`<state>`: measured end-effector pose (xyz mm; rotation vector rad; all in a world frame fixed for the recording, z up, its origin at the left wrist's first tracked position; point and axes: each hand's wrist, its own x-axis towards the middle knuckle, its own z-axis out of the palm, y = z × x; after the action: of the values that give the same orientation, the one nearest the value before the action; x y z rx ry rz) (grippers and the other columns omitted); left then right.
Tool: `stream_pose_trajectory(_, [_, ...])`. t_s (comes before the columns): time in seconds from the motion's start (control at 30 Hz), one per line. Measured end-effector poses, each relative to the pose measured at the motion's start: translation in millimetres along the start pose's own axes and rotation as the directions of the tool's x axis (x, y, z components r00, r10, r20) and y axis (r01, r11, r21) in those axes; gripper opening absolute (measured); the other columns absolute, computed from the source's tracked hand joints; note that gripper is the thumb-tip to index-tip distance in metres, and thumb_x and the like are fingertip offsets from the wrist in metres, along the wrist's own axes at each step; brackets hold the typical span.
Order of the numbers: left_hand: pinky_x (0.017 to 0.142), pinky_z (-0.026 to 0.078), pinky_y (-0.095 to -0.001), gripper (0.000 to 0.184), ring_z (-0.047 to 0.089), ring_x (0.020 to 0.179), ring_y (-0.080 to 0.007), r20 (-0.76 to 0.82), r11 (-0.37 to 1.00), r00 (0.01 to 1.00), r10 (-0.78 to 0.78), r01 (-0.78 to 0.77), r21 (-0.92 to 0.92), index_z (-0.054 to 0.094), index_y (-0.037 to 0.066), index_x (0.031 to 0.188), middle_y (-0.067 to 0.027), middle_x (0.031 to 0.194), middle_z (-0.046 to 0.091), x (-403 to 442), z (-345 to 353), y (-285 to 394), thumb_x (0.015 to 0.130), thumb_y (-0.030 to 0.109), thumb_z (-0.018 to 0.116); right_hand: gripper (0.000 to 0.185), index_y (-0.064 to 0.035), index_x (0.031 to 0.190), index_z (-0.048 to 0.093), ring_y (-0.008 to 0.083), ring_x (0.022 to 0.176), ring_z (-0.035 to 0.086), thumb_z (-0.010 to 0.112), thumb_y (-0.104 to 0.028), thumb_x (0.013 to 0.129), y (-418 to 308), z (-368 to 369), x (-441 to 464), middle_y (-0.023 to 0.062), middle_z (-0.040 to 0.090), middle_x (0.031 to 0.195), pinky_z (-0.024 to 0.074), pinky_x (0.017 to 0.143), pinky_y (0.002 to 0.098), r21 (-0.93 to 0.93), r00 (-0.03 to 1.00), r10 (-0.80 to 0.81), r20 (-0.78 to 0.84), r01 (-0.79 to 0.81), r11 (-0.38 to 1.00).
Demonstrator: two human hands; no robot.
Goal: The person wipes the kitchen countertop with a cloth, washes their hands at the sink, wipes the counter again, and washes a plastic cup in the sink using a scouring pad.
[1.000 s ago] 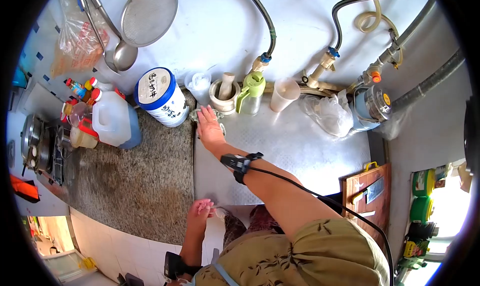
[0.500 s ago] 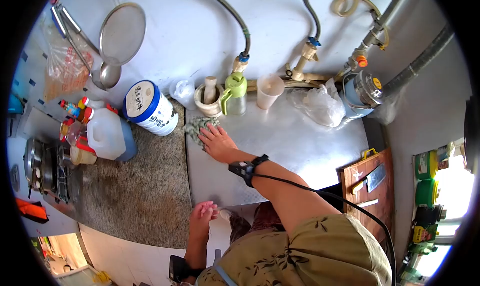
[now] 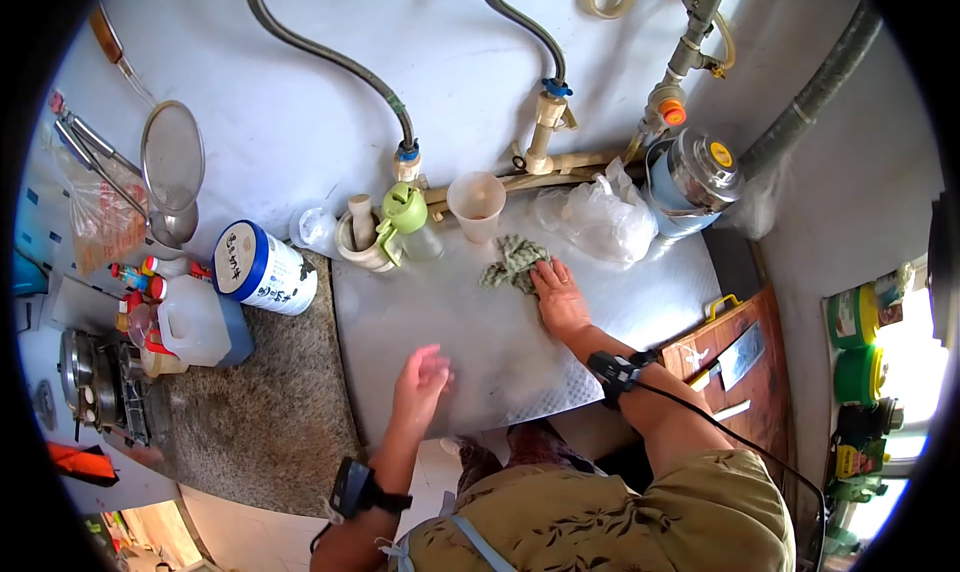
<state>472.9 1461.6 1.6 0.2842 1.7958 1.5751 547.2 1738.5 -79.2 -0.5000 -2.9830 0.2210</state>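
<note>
A crumpled grey-green cloth (image 3: 515, 263) lies on the metal worktop (image 3: 450, 322), just in front of a pinkish plastic cup (image 3: 477, 207). My right hand (image 3: 562, 298) is on the cloth's right edge, fingers pressed down on it. Over the front left of the metal surface is my left hand (image 3: 424, 379), touching no object, its fingers loosely apart. Left of the cup stand a green-lidded jug (image 3: 410, 222) and a stone mortar with a pestle (image 3: 362, 234). A white plastic bag (image 3: 608, 217) lies to the right of the cup.
A blue-lidded tub (image 3: 262, 268) and a large plastic jug (image 3: 200, 322) stand on the stone counter (image 3: 270, 412). At the back right is a metal-topped blue container (image 3: 692, 184). A wooden board (image 3: 745, 367) with a cleaver is at the right. Pipes run along the wall.
My right hand and the cloth have moved right along the metal surface, from near the mortar to in front of the cup. My left hand has risen over the metal surface. The view has shifted right.
</note>
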Motion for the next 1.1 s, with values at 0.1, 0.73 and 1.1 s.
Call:
stream_pose_trajectory(0.1, [0.07, 0.048, -0.0253, 0.055, 0.057, 0.08, -0.0122, -0.029, 0.979, 0.984, 0.178, -0.175, 0.103, 0.038, 0.01, 0.129, -0.0103, 0.106, 0.056, 54.8, 29.6, 30.5, 0.079, 0.002, 0.058, 0.043, -0.0036, 0.126, 0.046, 0.0305, 0.132, 0.024, 0.041, -0.011, 0.084, 6.5, 1.3, -6.3, 0.0107, 0.034, 0.139, 0.0205, 0.108, 0.0397, 0.031, 1.0, 0.011, 0.027, -0.012, 0.999])
stream_pose_trajectory(0.73, [0.063, 0.046, -0.0394, 0.024, 0.058, 0.076, -0.0307, 0.021, 0.396, 0.765, 0.644, -0.356, 0.847, 0.055, 0.007, 0.088, -0.0096, 0.085, 0.058, 101.9, 89.0, 81.0, 0.069, 0.011, 0.068, 0.058, -0.0003, 0.13, 0.039, 0.0344, 0.132, 0.018, 0.047, -0.037, 0.086, -6.3, -7.0, 5.7, 0.0158, 0.029, 0.14, 0.0147, 0.109, 0.042, 0.053, 0.999, 0.028, 0.042, -0.031, 0.998])
stream_pose_trajectory(1.1, [0.056, 0.044, -0.0363, 0.024, 0.056, 0.066, -0.0272, -0.038, 0.398, 0.765, 0.643, -0.291, 0.87, 0.055, 0.008, 0.084, -0.007, 0.08, 0.057, 30.4, 40.3, 85.8, 0.066, 0.013, 0.071, 0.06, -0.0026, 0.133, 0.034, 0.0344, 0.133, 0.019, 0.043, -0.039, 0.087, -34.1, 4.2, 126.5, 0.0115, 0.028, 0.142, 0.0167, 0.107, 0.0436, 0.085, 1.0, -0.009, 0.001, 0.009, 0.996])
